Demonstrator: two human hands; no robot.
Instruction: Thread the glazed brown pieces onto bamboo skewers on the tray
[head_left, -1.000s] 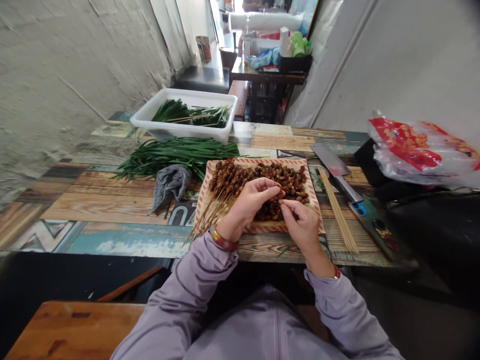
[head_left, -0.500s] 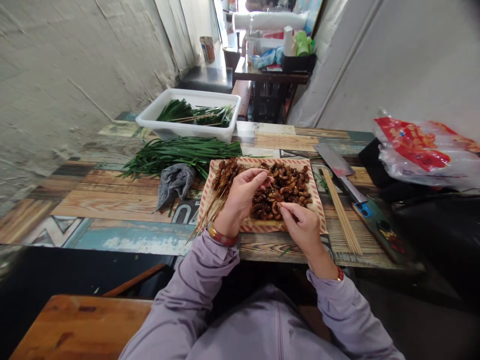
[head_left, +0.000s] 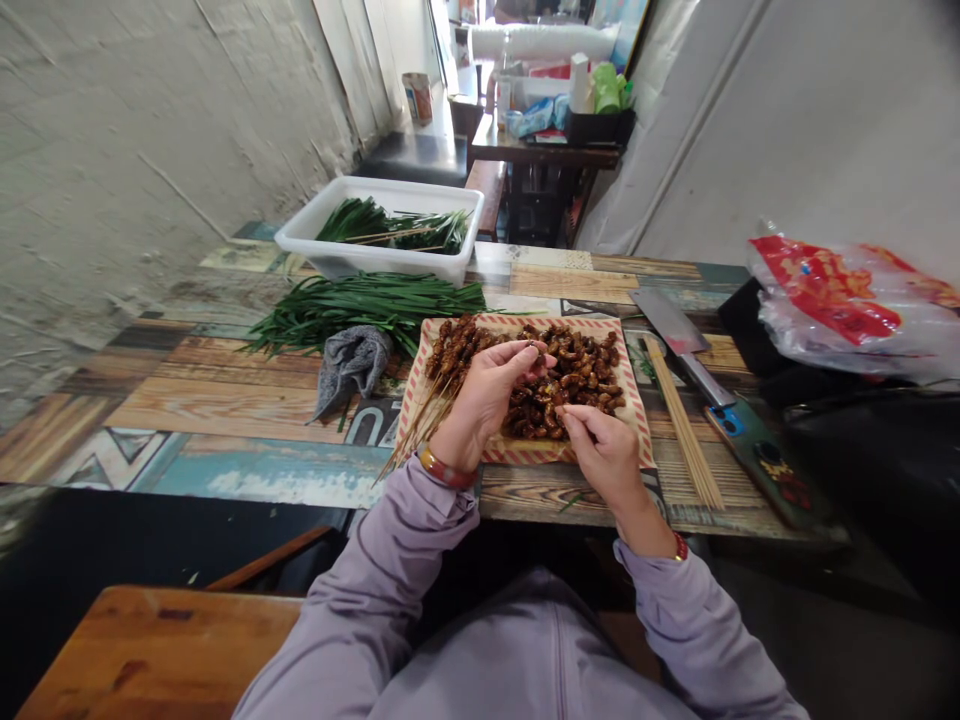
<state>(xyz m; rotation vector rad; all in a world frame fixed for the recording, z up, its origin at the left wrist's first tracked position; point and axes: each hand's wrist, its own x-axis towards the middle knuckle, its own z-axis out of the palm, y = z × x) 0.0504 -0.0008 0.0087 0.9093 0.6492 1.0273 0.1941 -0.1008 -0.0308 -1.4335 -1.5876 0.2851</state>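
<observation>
My left hand (head_left: 491,390) hovers over the paper-lined tray (head_left: 411,400), thumb and fingers pinched together around something small and dark that I cannot make out. Lower and to its right, my right hand (head_left: 604,445) pinches a small brown piece of meat at its fingertips, just above the pile. Glossy brown sauced meat pieces (head_left: 592,375) are heaped across the tray's middle and right. On its left side lie threaded meat skewers (head_left: 454,345), their bare stick ends (head_left: 412,435) slanting toward the front edge, partly behind my left hand.
Bare wooden skewers (head_left: 684,430), a cleaver (head_left: 679,335) and a phone (head_left: 761,460) lie to the right, near plastic bags (head_left: 847,300). Green chives (head_left: 360,305), a grey cloth (head_left: 349,370) and a white tub (head_left: 300,245) holding more greens are at the left and back.
My left fingers have shifted slightly to the right and closed further around the small dark thing. A thin line seen between my hands earlier no longer shows. My right hand has barely moved.
</observation>
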